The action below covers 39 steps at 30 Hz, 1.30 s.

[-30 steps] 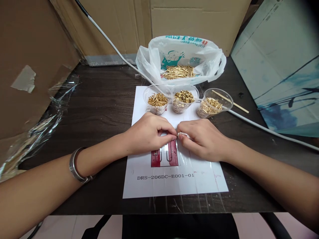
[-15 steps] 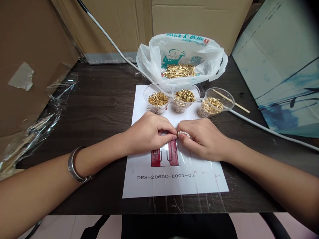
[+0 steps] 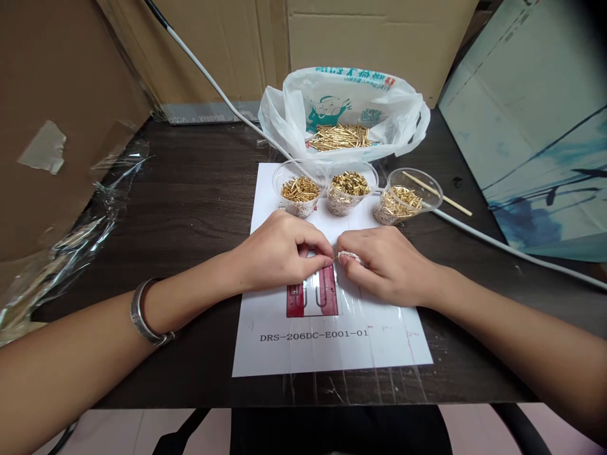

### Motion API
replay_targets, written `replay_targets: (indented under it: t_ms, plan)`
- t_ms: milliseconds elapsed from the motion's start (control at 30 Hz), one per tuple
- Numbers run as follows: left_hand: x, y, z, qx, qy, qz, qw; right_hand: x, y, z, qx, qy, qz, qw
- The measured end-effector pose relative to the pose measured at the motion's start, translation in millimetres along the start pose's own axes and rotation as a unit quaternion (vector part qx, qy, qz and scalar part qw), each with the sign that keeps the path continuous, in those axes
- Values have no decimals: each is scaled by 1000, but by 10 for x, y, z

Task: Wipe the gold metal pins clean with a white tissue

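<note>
Over the printed white sheet [image 3: 332, 357], my two hands almost meet. My left hand [image 3: 284, 249] is closed, thumb and index pinching the left end of a thin golden pin [image 3: 336, 258]. The pin's other end runs to my right hand [image 3: 389, 262], whose thumb and bent fingers are closed around it. Something white [image 3: 349, 255] shows at those right fingertips; whether it is a wrap or a held piece I cannot tell. Below my left fingertips lies a red-and-white printed picture [image 3: 327, 300] on the sheet, partly covered by that hand.
Beyond my hands stand three clear plastic cups, left [image 3: 300, 193], middle [image 3: 349, 189] and a tilted right one [image 3: 401, 201], holding small golden parts. A white plastic bag [image 3: 284, 126] behind them holds golden pins. A wooden stick [image 3: 455, 203] leans in the right cup; a white cable [image 3: 512, 245] crosses behind.
My left fingertips have drawn slightly left, away from the right hand, so more of the thin pin shows between them. The right hand stays nearly in place.
</note>
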<state>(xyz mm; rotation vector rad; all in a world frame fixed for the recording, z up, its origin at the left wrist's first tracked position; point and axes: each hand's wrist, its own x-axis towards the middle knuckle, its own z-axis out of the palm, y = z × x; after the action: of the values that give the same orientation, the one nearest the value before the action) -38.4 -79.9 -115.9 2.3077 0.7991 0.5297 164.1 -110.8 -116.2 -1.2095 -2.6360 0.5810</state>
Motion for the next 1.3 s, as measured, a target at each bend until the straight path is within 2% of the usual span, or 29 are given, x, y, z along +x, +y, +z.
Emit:
replay_targets:
  t_ms: [433,767,1300]
  plan:
    - [-5,-9,12,-26,-1,-4,1000,27,-1,-6,5,-2,-3,1000]
    - [0,-7,21,-27,8,7,1000,52,-28,-52,4,-32,18,999]
    - [-16,11,55,14,29,20,999,47,-42,-79,7,-41,12,999]
